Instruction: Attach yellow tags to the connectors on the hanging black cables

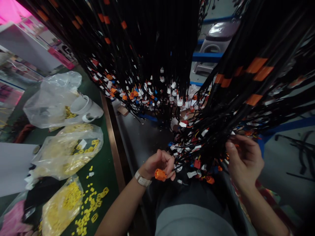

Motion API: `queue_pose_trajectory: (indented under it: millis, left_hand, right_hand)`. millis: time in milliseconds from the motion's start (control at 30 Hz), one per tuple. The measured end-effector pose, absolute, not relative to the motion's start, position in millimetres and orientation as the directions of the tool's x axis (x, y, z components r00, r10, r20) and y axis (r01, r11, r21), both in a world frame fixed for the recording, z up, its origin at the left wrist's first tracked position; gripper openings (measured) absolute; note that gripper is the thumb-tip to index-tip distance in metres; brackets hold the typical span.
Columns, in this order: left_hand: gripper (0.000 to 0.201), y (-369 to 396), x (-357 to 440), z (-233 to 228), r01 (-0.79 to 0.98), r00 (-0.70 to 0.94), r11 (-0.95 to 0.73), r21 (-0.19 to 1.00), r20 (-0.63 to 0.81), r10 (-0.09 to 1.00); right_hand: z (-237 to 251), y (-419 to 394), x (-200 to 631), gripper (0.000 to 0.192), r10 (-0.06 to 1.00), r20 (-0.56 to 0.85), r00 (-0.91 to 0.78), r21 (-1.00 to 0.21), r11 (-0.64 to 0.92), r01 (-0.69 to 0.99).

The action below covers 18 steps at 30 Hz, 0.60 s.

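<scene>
- The left hand (159, 164) is pinched shut on an orange connector (160, 174), held just below the hanging wire bundle (221, 118). A tug could strain the thin lead that joins it to the bundle, because the black wires above are densely tangled.
- The right hand (243, 157) has its fingers curled into the strands at the bundle's right side. Whether it actually clamps a wire I cannot tell. Pulling there could drag neighbouring white and red plugs out of order.
- With so many look-alike connectors crowded beside the orange one, the wrong plug could easily be picked.
- Loose yellow clips (92, 200) lie scattered on the green surface (103, 157) left of the bundle, near its edge, beside open plastic bags (71, 150). A forearm sweep could knock them to the floor.
</scene>
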<state>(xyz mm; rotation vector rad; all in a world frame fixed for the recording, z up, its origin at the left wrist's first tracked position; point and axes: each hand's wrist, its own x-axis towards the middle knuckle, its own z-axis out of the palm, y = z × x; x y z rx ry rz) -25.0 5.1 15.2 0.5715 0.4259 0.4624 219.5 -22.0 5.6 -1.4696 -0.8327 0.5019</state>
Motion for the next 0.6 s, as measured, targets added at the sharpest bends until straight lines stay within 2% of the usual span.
queue_pose_trajectory:
  millis: [167,300,433,600]
  left_hand:
    - [0.069,6.6,-23.7,16.0,-0.446,0.800,0.733,0.514,-0.138,0.583]
    - [0.068,12.2,-25.2,20.3,-0.584,0.686,0.679,0.445,-0.176,0.706]
    - [0.066,18.7,-29.3,27.8,-0.705,0.535,0.592,0.391,-0.254,0.806]
    - [0.063,21.6,-31.5,31.9,-0.788,0.451,0.516,0.336,-0.254,0.855]
  right_hand:
    - [4.0,-19.3,220.7,0.044,0.784,0.185,0.593,-0.972,0.060,0.225]
    - [2.3,-20.1,220.6,0.047,0.793,0.215,0.570,-0.950,0.035,0.309]
    - [-3.2,-26.6,223.8,0.039,0.815,0.222,0.535,-0.922,-0.004,0.387]
    - [-13.0,-37.2,225.8,0.035,0.875,0.120,0.469,-0.924,-0.075,0.376]
